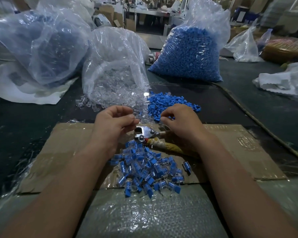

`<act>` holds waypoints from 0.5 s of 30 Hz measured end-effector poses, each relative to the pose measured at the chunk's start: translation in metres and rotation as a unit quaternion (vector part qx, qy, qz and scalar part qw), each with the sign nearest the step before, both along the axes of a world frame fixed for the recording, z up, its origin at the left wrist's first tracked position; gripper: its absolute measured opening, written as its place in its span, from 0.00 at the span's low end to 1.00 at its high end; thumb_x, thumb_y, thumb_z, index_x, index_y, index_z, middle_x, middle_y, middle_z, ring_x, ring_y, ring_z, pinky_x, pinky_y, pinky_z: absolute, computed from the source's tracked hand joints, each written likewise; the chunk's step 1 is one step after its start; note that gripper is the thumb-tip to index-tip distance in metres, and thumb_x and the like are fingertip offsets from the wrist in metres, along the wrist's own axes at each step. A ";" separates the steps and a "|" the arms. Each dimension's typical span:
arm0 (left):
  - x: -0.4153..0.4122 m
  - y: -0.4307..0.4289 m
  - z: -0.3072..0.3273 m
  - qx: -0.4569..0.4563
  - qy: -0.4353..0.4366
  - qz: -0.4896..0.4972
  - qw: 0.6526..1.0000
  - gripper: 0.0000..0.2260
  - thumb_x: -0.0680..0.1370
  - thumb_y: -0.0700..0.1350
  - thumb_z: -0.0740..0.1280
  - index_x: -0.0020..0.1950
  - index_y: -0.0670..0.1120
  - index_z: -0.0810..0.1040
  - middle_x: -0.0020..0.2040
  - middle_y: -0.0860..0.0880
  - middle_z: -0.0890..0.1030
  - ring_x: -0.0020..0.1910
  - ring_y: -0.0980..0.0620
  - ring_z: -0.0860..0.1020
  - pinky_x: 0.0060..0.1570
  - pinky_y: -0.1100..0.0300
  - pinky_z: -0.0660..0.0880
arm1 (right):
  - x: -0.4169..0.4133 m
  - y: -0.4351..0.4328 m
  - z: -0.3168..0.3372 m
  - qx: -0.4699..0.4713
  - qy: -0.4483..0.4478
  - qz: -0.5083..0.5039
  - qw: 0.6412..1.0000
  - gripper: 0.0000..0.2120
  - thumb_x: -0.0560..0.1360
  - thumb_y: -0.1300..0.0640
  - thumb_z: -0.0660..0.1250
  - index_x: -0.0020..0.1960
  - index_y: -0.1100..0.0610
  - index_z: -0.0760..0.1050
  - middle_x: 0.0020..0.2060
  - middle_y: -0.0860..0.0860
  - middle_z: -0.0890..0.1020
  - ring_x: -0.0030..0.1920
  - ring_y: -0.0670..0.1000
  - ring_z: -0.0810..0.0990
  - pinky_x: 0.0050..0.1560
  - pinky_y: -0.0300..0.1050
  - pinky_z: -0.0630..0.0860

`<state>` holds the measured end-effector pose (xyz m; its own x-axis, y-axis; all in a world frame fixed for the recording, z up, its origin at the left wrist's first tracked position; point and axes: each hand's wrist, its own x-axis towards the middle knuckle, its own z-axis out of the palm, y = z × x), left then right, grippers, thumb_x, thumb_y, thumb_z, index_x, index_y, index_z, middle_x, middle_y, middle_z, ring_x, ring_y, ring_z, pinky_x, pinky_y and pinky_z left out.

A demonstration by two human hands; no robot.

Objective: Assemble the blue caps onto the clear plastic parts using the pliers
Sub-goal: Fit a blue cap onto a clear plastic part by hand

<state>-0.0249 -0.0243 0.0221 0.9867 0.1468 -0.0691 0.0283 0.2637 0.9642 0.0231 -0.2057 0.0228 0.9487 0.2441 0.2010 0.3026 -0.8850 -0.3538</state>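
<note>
The left fingers (130,117) are curling inward, thumb meeting forefinger in a pinch on what looks to be a clear plastic part (135,112), though its transparency is blurring the outline. The right fingers (163,118) are bending down into the near edge of the loose blue caps (167,103), and I cannot tell whether they are gripping one. Both kinds of piece are likely weighing almost nothing. They look stiff and smooth, so they are probably slipping easily. The clear part is best pinched by its side walls with the opening left free, and a cap by its broad head. Between the hands the pliers (144,133) are lying on the cardboard (67,143), and their wrapped handles are offering the surest hold. Nearer, a heap of assembled pieces (148,169) is sitting on the cardboard. Farther off on the table (248,109), clear parts are spilling from an open bag (113,66), with a full bag of caps (187,54) to its right.
</note>
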 end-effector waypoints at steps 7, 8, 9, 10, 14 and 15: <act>-0.002 -0.001 0.002 0.004 -0.002 -0.006 1.000 0.08 0.73 0.30 0.64 0.43 0.42 0.76 0.39 0.47 0.79 0.31 0.58 0.81 0.34 0.66 0.78 | 0.009 0.007 -0.009 -0.063 0.082 0.010 0.995 0.19 0.76 0.47 0.63 0.65 0.51 0.72 0.57 0.52 0.74 0.58 0.53 0.71 0.59 0.50 0.70; -0.002 -0.001 0.002 0.005 -0.003 -0.007 1.000 0.08 0.73 0.30 0.64 0.43 0.42 0.76 0.39 0.47 0.79 0.31 0.58 0.81 0.34 0.66 0.78 | 0.009 0.006 -0.009 -0.053 0.082 0.008 0.995 0.18 0.75 0.47 0.64 0.63 0.51 0.74 0.55 0.52 0.74 0.57 0.53 0.72 0.58 0.50 0.70; -0.003 -0.002 0.002 0.005 -0.006 -0.009 1.000 0.08 0.73 0.30 0.64 0.43 0.42 0.76 0.39 0.47 0.79 0.31 0.57 0.81 0.34 0.66 0.78 | 0.009 0.006 -0.009 -0.045 0.077 0.004 0.996 0.15 0.75 0.48 0.64 0.60 0.51 0.76 0.54 0.51 0.75 0.56 0.53 0.72 0.57 0.51 0.71; -0.003 -0.002 0.002 0.004 -0.008 -0.009 1.000 0.08 0.73 0.30 0.64 0.43 0.42 0.76 0.38 0.47 0.79 0.31 0.57 0.81 0.34 0.66 0.78 | 0.009 0.005 -0.009 -0.041 0.072 -0.003 0.997 0.14 0.75 0.49 0.65 0.58 0.51 0.77 0.54 0.51 0.77 0.56 0.53 0.73 0.58 0.53 0.71; -0.001 -0.001 0.001 -0.002 -0.005 -0.006 1.000 0.08 0.72 0.29 0.65 0.44 0.42 0.76 0.39 0.46 0.79 0.32 0.56 0.81 0.33 0.66 0.78 | 0.009 0.001 -0.007 -0.028 0.059 -0.030 0.997 0.09 0.75 0.52 0.66 0.54 0.50 0.79 0.52 0.49 0.80 0.56 0.53 0.74 0.58 0.54 0.72; -0.001 -0.001 0.000 -0.002 -0.005 -0.005 1.000 0.08 0.72 0.29 0.65 0.44 0.42 0.76 0.38 0.47 0.80 0.32 0.56 0.81 0.33 0.66 0.78 | 0.009 0.000 -0.007 -0.027 0.059 -0.034 0.997 0.08 0.74 0.52 0.67 0.53 0.50 0.79 0.51 0.49 0.80 0.56 0.52 0.74 0.58 0.54 0.72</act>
<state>-0.0260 -0.0249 0.0223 0.9887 0.1371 -0.0603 0.0216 0.2678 0.9632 0.0322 -0.2055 0.0158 0.9798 0.1853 0.0745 0.1996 -0.9208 -0.3351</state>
